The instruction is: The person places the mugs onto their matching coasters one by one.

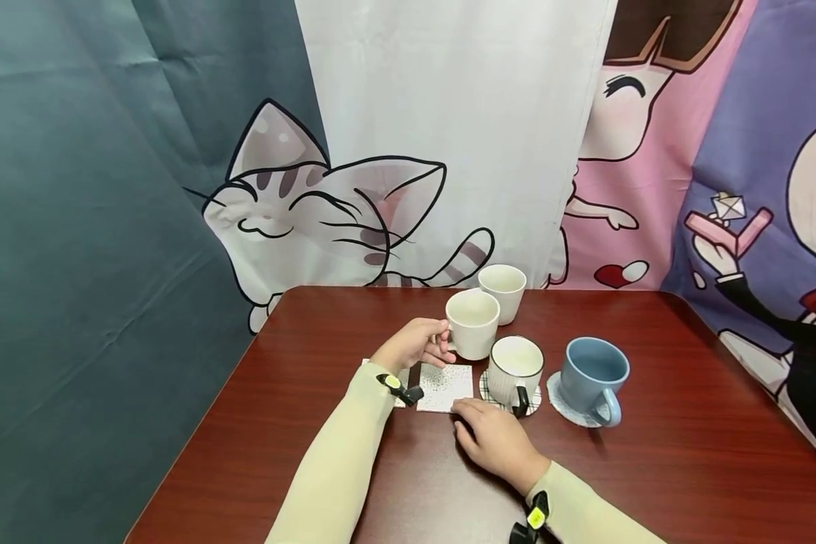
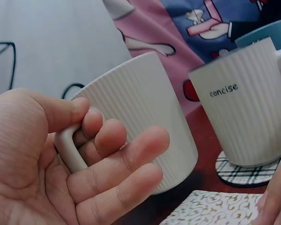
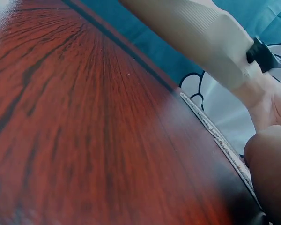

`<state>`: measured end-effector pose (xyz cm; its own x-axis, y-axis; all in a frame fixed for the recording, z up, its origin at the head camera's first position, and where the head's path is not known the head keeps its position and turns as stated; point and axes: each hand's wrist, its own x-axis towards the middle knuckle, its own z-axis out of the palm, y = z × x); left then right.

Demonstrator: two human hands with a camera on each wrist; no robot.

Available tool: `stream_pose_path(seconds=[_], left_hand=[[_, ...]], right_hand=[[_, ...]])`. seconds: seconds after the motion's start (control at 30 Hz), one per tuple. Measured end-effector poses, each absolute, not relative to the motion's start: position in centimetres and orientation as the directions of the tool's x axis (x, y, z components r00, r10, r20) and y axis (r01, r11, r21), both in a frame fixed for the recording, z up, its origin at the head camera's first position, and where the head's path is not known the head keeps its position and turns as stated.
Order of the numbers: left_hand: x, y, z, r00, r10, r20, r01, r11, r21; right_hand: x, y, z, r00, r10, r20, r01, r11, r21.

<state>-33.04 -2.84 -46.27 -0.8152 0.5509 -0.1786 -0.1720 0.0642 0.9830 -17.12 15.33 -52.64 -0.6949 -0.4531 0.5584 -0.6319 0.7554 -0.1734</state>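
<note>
Right hand (image 1: 496,442): lying palm down on the table (image 1: 245,431), fingers extended and relaxed, gripping nothing; fingertips at the near right corner of the patterned square coaster (image 1: 445,387). Could skew that coaster through a sideways slide.
Second square coaster (image 1: 404,375): partly hidden beneath the left wrist; could be snagged by a low-hanging sleeve.
Left hand (image 1: 418,344): pinching the handle of the cream mug (image 1: 473,326) between thumb and nearest bent fingers, outer two loosely extended. Could lose hold or let it tip, from weight hanging off one side.
Cream mug: just beyond the square coaster, not on it; cannot tell whether touching the table.
Black-rimmed mug (image 1: 514,370): upright on a round checked coaster (image 1: 534,403), near the cream mug; could be knocked by a swing rightward.
Blue mug (image 1: 591,378): upright on a pale blue coaster (image 1: 563,404).
Rear white mug (image 1: 506,291): behind the cream mug; could clink from a backward push.
</note>
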Motion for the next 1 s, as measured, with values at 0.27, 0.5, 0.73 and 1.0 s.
stream_pose_path(seconds=[0.27, 0.5, 0.73, 1.0], left_hand=[[-31.4, -6.2, -45.0, -0.816, 0.553, -0.168, -0.148, 0.081, 0.986], [-30.2, -8.6, -45.3, -0.787, 0.596, -0.161, -0.140, 0.081, 0.987], [-29.4, -9.8, -45.6, -0.770, 0.618, -0.159, -0.132, 0.089, 0.987], [-28.4, -10.5, -46.2, -0.755, 0.640, -0.146, -0.120, 0.084, 0.989]], right_hand=[[-17.2, 15.5, -52.4, -0.706, -0.447, 0.549, -0.625, 0.758, -0.187], [-17.2, 15.4, -52.6, -0.706, -0.449, 0.548, -0.633, 0.746, -0.204], [-17.3, 15.3, -52.6, -0.706, -0.449, 0.547, -0.632, 0.749, -0.201], [-17.3, 15.3, -52.5, -0.701, -0.449, 0.554, -0.640, 0.739, -0.211]])
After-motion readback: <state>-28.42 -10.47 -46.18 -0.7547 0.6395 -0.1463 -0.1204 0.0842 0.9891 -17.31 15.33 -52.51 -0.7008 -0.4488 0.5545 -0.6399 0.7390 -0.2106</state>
